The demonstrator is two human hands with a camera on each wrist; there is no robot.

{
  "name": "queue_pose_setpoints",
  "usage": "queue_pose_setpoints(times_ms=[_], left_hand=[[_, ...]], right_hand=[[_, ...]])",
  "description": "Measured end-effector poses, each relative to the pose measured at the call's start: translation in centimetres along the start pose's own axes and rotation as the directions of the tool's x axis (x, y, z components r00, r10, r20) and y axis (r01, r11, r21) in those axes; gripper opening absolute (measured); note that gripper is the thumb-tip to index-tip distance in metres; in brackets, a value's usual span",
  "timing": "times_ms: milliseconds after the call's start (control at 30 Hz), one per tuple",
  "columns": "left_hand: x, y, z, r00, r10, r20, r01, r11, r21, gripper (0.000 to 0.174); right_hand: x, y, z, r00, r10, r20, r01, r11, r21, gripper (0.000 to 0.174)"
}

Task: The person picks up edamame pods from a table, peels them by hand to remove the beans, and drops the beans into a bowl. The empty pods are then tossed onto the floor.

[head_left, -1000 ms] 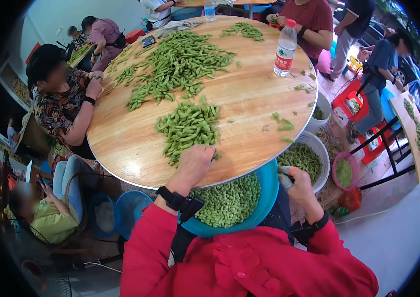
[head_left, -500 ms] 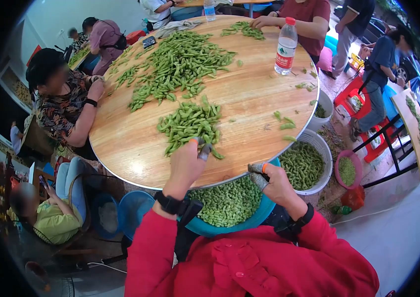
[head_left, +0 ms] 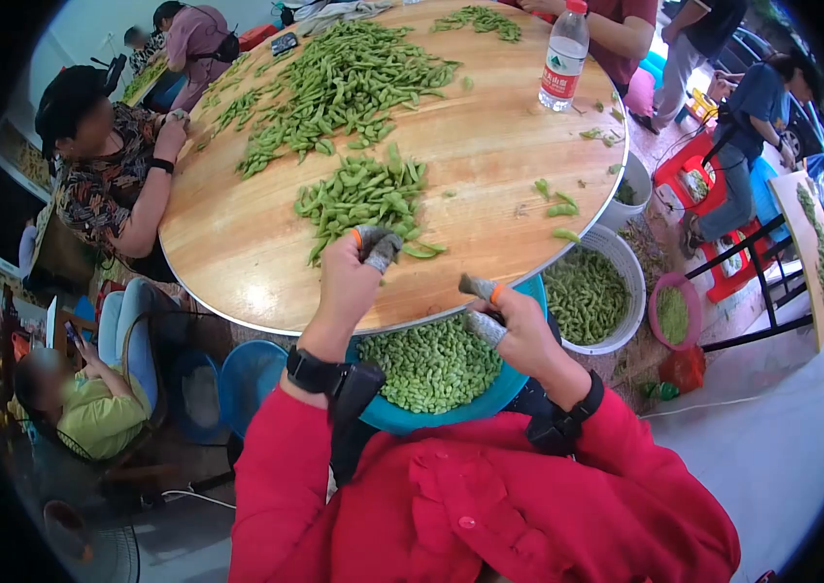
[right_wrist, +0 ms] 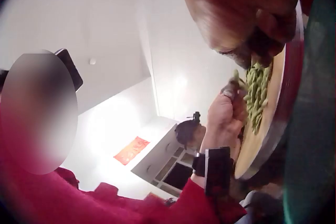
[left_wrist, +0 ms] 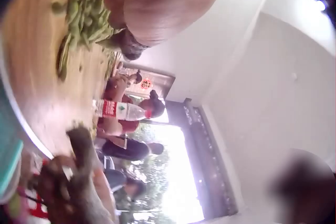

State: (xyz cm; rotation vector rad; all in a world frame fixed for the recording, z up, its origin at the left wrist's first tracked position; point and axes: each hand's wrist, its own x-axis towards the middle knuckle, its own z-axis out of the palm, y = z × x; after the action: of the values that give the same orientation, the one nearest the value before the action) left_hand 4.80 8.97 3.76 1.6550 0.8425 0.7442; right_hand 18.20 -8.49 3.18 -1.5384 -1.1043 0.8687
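My left hand (head_left: pixel 346 282), with grey-wrapped fingertips, is over the table's near part beside a small pile of green pods (head_left: pixel 363 194). In the right wrist view, the left hand (right_wrist: pixel 224 116) pinches a green pod (right_wrist: pixel 237 76). My right hand (head_left: pixel 519 330) is at the table's near edge, its wrapped thumb and finger apart, with no pod visible between them. Below the hands, a teal basin (head_left: pixel 509 381) holds shelled green beans (head_left: pixel 431 364). A larger heap of pods (head_left: pixel 344 83) lies farther back.
A water bottle (head_left: pixel 563 60) stands on the round table (head_left: pixel 489 185). A white basket of pods (head_left: pixel 641 301) and a pink basin (head_left: pixel 691 335) are on the floor at right. A person (head_left: pixel 116 175) sits left of the table; blue buckets (head_left: pixel 254 374) stand below left.
My right hand has moved left and up to the table edge, its fingers spreading. The left hand has pulled slightly away from the small pile's near end. The head view has shifted.
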Motion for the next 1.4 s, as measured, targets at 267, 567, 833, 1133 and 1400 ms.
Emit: queue_pose_setpoints(times_ms=[267, 567, 833, 1133, 1400], left_hand=[[-6.7, 0.2, 1.5, 0.98, 0.166, 0.113, -0.13, 0.954, -0.27, 0.013], [-7.8, 0.4, -0.1, 0.732, -0.321, 0.6, 0.659, 0.558, -0.505, 0.022], [-10.4, -2.0, -1.4, 0.796, -0.461, 0.393, 0.605, 0.585, -0.539, 0.014], [-13.1, -4.2, -6.6, 0.897, -0.434, 0.081, 0.337, 0.555, -0.761, 0.017], [-16.0, -6.5, -8.1, 0.93, -0.365, 0.049, 0.261, 0.559, -0.787, 0.013]], right_hand=[[1.8, -1.2, 2.8, 0.976, -0.129, 0.178, 0.097, 0.979, 0.177, 0.019], [1.5, -1.9, 1.5, 0.783, -0.593, 0.189, 0.592, 0.617, -0.518, 0.039], [0.2, -0.4, 1.7, 0.911, -0.313, 0.269, 0.409, 0.777, -0.478, 0.021], [2.6, 11.5, 8.6, 0.824, 0.12, 0.553, 0.421, 0.524, -0.741, 0.016], [3.2, 12.1, 9.1, 0.841, 0.138, 0.523, 0.43, 0.417, -0.801, 0.015]])
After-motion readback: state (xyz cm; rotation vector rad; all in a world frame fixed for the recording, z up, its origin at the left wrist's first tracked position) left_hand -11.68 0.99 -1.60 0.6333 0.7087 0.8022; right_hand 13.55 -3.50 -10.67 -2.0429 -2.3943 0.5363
